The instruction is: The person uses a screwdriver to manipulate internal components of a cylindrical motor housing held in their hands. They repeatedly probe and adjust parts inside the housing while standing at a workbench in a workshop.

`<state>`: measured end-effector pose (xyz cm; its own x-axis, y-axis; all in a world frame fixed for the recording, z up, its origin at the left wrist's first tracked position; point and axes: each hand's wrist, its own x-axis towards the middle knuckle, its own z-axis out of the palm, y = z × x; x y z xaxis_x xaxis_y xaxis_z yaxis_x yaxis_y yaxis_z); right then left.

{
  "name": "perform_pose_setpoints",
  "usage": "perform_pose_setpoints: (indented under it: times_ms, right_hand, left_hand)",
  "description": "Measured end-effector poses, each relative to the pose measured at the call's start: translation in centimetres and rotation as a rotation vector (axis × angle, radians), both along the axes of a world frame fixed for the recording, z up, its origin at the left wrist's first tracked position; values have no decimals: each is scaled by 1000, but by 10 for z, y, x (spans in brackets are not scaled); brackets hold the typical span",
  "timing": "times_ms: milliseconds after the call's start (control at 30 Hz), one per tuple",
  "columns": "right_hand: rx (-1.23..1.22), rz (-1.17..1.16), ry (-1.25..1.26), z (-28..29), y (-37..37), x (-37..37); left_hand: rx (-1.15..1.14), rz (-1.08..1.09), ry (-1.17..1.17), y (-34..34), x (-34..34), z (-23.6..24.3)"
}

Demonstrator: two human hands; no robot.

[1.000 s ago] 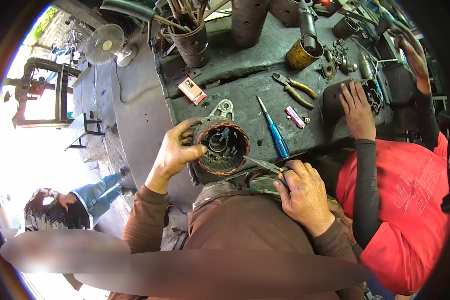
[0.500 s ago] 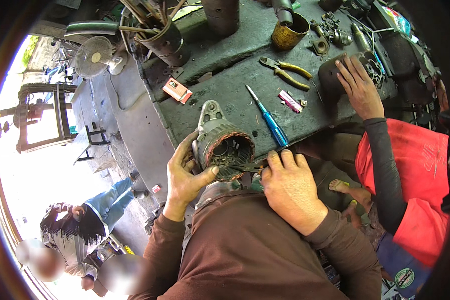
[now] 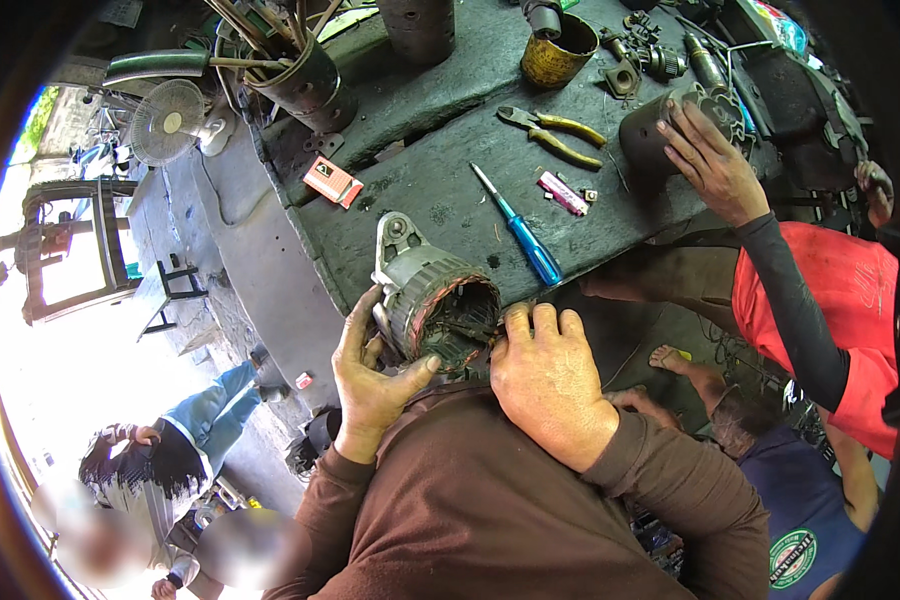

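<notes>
An alternator housing (image 3: 420,275) with copper windings round its open end is held at the bench's near edge. My left hand (image 3: 375,380) is closed round its left side, thumb along the lower rim. My right hand (image 3: 555,380) grips dark long-nose pliers (image 3: 475,330), whose slim jaws reach inside the housing; their handles are mostly hidden under my fingers. On the bench beyond lie a blue screwdriver (image 3: 530,245), yellow-handled cutting pliers (image 3: 560,135) and a small pink-wrapped item (image 3: 563,193).
A red and white box (image 3: 332,182) lies near the left edge of the dark bench (image 3: 420,190). Behind are a can of rods (image 3: 315,95) and a yellow tin (image 3: 553,65). At right, a co-worker in red rests a hand (image 3: 715,165) on a dark metal cylinder (image 3: 645,140).
The view has shifted slightly. My right hand has come closer to the housing, and the pliers' jaws now sit deeper inside. My left hand keeps its hold.
</notes>
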<state>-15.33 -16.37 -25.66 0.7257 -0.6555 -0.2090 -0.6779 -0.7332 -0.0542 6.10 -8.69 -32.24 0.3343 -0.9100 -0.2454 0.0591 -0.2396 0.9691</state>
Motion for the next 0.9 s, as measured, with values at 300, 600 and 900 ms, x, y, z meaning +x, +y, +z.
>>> perform_pose_setpoints:
  times_ms: [300, 600, 900]
  right_hand:
    - [45, -12, -9, 0, -3, 1]
    - [132, -119, 84, 7, 0, 7]
    - [135, -98, 43, 10, -5, 7]
  left_hand:
    - [-2, 23, 13, -4, -2, 2]
    - [-6, 8, -9, 0, -7, 3]
    - [-2, 33, 24, 0, -5, 0]
